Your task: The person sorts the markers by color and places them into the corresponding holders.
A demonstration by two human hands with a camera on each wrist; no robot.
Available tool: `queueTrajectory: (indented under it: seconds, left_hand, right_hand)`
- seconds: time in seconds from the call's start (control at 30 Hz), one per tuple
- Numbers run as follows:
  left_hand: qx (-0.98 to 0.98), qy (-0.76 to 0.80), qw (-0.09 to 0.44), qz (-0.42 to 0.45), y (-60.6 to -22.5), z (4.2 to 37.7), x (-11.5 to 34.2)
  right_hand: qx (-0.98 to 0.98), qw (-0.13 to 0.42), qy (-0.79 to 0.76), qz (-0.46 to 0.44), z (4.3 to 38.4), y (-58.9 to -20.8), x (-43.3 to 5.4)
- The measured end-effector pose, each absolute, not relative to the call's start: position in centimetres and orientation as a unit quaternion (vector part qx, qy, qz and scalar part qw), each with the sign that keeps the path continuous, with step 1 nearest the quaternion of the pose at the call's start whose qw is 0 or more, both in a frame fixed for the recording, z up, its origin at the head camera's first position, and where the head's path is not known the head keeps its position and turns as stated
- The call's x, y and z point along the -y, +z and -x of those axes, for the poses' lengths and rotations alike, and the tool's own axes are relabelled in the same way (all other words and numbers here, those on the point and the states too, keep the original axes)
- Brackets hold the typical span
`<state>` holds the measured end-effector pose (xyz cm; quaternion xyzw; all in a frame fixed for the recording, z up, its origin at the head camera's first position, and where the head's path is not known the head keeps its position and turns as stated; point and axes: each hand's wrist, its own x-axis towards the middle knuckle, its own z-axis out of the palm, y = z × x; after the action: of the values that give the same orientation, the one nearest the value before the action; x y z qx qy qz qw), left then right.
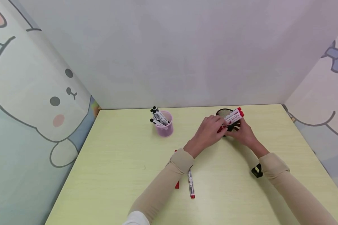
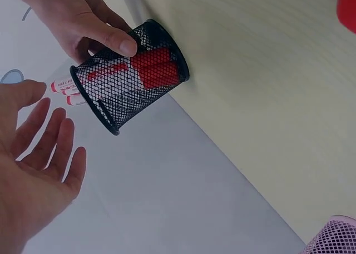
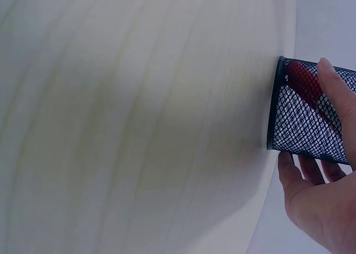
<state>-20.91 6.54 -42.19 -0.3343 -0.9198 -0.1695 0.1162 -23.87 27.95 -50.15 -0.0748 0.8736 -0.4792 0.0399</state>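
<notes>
My right hand [image 1: 243, 132] grips a black mesh pen cup [image 2: 130, 79], thumb on one side and fingers on the other, at the back right of the table. Several red-and-white markers [image 1: 233, 117] stand in the cup. Through the mesh their red lower ends show, and their white tops poke out past the rim. My left hand [image 2: 36, 159] is beside the cup's mouth with its fingers spread and nothing in them. In the right wrist view the cup's base is close to the tabletop.
A lilac mesh cup [image 1: 165, 131] holding several black-and-white markers [image 1: 159, 116] stands at the back, left of centre. A red-ended marker [image 1: 191, 184] lies on the table [image 1: 115, 175]. Another red end [image 1: 177, 185] shows beside my left sleeve [image 1: 163, 184]. A wall rises behind the table.
</notes>
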Motion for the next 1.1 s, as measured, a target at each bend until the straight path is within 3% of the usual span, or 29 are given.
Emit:
queueTrajectory:
  seconds: [0.27, 0.53, 1.1]
  left_hand:
    - [0.920, -0.154, 0.120, 0.340, -42.1, 20.1, -5.6]
    - [0.902, -0.146, 0.163, 0.374, -42.9, 19.3, -4.5]
    - [0.898, -0.123, 0.132, 0.402, -43.2, 17.2, -2.6]
  right_hand:
    - [-0.873, 0.048, -0.480, 0.072, 24.0, -50.1, -28.0]
    - [-0.865, 0.045, -0.495, 0.069, 24.0, -50.1, -27.9]
    - [-0.861, 0.041, -0.503, 0.065, 23.8, -50.2, -27.8]
